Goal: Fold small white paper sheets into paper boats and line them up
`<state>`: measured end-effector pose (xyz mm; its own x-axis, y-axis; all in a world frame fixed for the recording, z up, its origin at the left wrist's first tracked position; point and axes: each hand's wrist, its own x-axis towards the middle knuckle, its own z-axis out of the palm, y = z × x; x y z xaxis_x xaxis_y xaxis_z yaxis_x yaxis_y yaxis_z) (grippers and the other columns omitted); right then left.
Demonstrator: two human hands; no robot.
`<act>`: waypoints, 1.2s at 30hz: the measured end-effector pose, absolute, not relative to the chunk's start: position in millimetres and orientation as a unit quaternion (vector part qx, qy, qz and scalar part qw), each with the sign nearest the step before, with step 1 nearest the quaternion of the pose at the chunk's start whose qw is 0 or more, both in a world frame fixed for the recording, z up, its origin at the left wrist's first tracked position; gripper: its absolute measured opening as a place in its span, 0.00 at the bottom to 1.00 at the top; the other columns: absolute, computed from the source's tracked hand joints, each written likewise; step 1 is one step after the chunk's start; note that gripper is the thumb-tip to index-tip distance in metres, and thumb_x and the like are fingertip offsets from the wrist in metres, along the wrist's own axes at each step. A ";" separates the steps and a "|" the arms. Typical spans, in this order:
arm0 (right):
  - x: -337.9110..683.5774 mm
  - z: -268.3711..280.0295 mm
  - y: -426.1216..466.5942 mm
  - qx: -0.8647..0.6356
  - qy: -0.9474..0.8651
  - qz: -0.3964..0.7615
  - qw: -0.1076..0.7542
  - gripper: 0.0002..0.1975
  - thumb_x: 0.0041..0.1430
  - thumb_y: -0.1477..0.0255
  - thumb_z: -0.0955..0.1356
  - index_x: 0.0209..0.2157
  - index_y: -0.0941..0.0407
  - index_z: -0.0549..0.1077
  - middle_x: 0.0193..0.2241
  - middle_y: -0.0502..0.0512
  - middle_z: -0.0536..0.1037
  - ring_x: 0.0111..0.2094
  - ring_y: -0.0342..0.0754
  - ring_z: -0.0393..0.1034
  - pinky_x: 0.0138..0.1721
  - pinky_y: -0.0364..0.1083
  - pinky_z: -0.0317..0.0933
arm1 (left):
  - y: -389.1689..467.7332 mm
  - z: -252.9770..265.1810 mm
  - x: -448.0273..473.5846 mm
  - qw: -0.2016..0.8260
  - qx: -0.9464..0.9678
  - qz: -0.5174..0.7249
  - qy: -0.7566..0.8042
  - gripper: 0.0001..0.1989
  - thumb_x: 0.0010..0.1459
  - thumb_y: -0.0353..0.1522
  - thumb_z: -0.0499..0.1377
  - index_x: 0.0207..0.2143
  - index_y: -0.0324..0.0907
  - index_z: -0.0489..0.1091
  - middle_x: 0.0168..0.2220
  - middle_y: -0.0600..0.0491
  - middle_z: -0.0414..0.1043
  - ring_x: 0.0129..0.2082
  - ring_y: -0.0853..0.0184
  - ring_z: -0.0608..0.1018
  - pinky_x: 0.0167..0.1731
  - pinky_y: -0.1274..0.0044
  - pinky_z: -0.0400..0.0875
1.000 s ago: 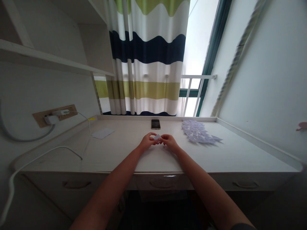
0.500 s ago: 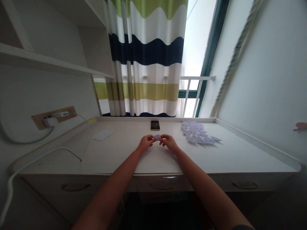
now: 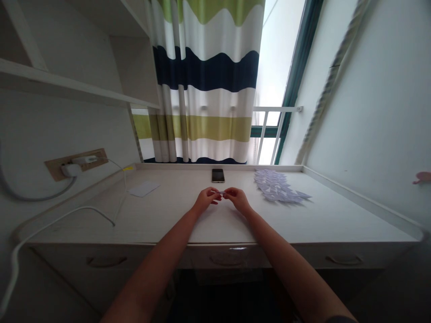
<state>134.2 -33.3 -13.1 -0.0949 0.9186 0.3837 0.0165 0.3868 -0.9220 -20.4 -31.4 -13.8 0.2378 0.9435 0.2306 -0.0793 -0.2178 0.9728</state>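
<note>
Left hand, right hand meet above desk, fingertips pinching small paper between.

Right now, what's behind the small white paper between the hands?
Beyond the small white paper, the flat white desktop and a dark rectangular phone show. Whatever the paper, left hand and right hand cover can't be seen.

- Just this side of the phone, the paper piece nearly vanishes between left hand and right hand, its folds too small to read!
- Right of the phone, folded papers overlap, hiding one another; no counting those!
- Far right of the phone, a pink thing, cut by the edge.
- Far left of it, the white cable slips out of view.
</note>
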 end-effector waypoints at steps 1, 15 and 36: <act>134.3 -11.9 -34.2 -0.375 -0.618 0.410 0.556 0.11 0.35 0.67 0.71 0.22 0.58 0.71 0.18 0.50 0.73 0.23 0.44 0.68 0.30 0.46 0.62 | -31.2 -13.9 -20.5 0.511 0.597 0.504 0.357 0.14 0.42 0.37 0.61 0.28 0.37 0.64 0.24 0.50 0.72 0.27 0.67 0.75 0.24 0.78 0.69; 134.8 -10.2 -37.0 -0.365 -0.575 0.506 0.530 0.13 0.35 0.64 0.72 0.25 0.57 0.72 0.18 0.50 0.74 0.20 0.42 0.68 0.25 0.43 0.62 | -34.1 -11.5 -20.9 0.509 0.590 0.529 0.336 0.14 0.42 0.37 0.62 0.28 0.36 0.65 0.24 0.50 0.73 0.28 0.65 0.76 0.30 0.72 0.70; 134.9 -8.4 -37.0 -0.349 -0.574 0.470 0.572 0.11 0.35 0.65 0.72 0.22 0.59 0.73 0.18 0.51 0.74 0.23 0.43 0.68 0.33 0.47 0.63 | -34.8 -8.8 -21.7 0.506 0.577 0.536 0.350 0.15 0.37 0.36 0.64 0.24 0.36 0.65 0.23 0.50 0.73 0.27 0.65 0.76 0.31 0.72 0.71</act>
